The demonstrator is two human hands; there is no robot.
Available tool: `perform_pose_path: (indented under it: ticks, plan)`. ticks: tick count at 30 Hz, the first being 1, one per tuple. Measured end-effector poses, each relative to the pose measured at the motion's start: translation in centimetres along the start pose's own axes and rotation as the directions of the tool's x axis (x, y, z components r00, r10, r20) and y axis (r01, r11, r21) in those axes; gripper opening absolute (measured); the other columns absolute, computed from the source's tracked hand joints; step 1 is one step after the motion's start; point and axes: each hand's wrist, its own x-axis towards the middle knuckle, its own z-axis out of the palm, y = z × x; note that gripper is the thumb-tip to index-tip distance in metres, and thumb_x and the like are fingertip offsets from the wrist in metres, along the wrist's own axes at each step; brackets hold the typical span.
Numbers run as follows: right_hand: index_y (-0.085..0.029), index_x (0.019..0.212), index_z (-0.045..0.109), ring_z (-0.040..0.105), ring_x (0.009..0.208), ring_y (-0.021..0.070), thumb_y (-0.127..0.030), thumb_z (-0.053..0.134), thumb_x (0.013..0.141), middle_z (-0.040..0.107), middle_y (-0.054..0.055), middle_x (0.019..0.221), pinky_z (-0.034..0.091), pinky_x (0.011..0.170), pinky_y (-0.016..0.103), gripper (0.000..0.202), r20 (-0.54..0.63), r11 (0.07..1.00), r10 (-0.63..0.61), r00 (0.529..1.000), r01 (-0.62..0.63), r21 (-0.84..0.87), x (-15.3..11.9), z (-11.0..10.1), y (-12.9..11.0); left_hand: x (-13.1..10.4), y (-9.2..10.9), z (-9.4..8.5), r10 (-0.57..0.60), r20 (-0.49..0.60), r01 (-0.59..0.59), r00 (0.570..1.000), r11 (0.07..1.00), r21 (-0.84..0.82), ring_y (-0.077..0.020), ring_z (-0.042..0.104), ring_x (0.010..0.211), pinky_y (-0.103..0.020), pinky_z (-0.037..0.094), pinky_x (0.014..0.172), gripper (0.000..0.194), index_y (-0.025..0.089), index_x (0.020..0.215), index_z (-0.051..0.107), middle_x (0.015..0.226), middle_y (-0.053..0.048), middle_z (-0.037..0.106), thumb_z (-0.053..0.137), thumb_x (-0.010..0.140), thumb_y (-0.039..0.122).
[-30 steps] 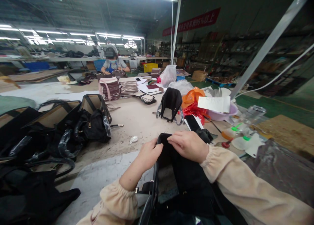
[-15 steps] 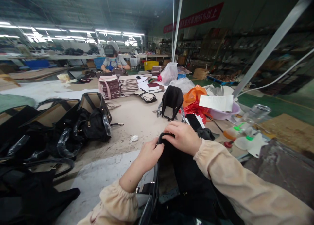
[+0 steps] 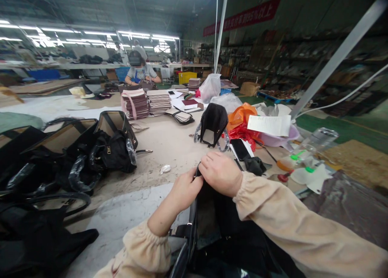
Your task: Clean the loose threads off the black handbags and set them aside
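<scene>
A black bag [image 3: 233, 225] lies open in front of me at the bottom centre, partly under my right forearm. My left hand [image 3: 184, 190] pinches the far end of its rim between thumb and fingers. Close beside it, my right hand [image 3: 220, 170] has its fingers curled over the same edge, knuckles up, and hides the exact spot held. Past my hands stands a small black bag [image 3: 214, 122] with plastic-wrapped handles. White crumpled paper [image 3: 165, 169] lies left of my hands.
Several black bags [image 3: 113, 148] crowd the left side of the table [image 3: 151, 136]. Stacked brown pieces [image 3: 135, 104] stand farther back. To the right are a phone [image 3: 239, 149], a purple basin [image 3: 280, 137] and bottles with green tips [image 3: 298, 158]. A person [image 3: 141, 73] sits across.
My right hand has drawn slightly left and down, its fingers now closer to my left hand and more tightly curled. The phone at the right shows more fully. The left hand has barely moved.
</scene>
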Motion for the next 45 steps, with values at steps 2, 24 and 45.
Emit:
perform_pose_path:
  ticks: [2,24,45]
  plan:
    - [-0.014,0.074,0.059,0.049,0.072,0.0218,-0.012,0.046,0.085,0.056,0.009,0.072,0.033,0.065,0.035,0.017,-0.012,1.0,0.027,1.0,-0.027,-0.011,-0.1,0.1,-0.1,0.0,0.0,0.0,-0.001,0.002,0.001,1.0,1.0,-0.004,-0.021,0.059,0.09,-0.03,0.043,0.083,0.03,0.019,0.098,0.061,0.098,-0.005,0.067,0.037,0.081,0.025]
    - [-0.014,0.127,0.046,0.056,0.075,0.0161,-0.034,0.049,0.088,0.061,0.004,0.085,0.044,0.071,0.029,0.044,0.12,0.585,0.545,0.83,-0.479,0.655,-1.6,0.7,2.1,-0.1,0.2,-0.1,-0.042,0.021,0.042,0.999,0.999,-0.004,-0.0207,0.06,0.086,-0.028,0.044,0.077,0.028,0.019,0.094,0.061,0.093,-0.003,0.068,0.036,0.083,0.028]
    - [-0.018,0.091,0.074,0.063,0.087,0.0167,-0.02,0.049,0.082,0.07,0.006,0.089,0.045,0.08,0.025,0.026,0.071,0.815,0.378,0.923,-0.369,0.447,-1.0,1.4,1.7,0.1,-0.4,0.0,-0.009,0.001,0.009,1.0,1.0,-0.028,-0.0211,0.059,0.088,-0.029,0.043,0.079,0.032,0.02,0.104,0.062,0.096,-0.003,0.067,0.038,0.084,0.027]
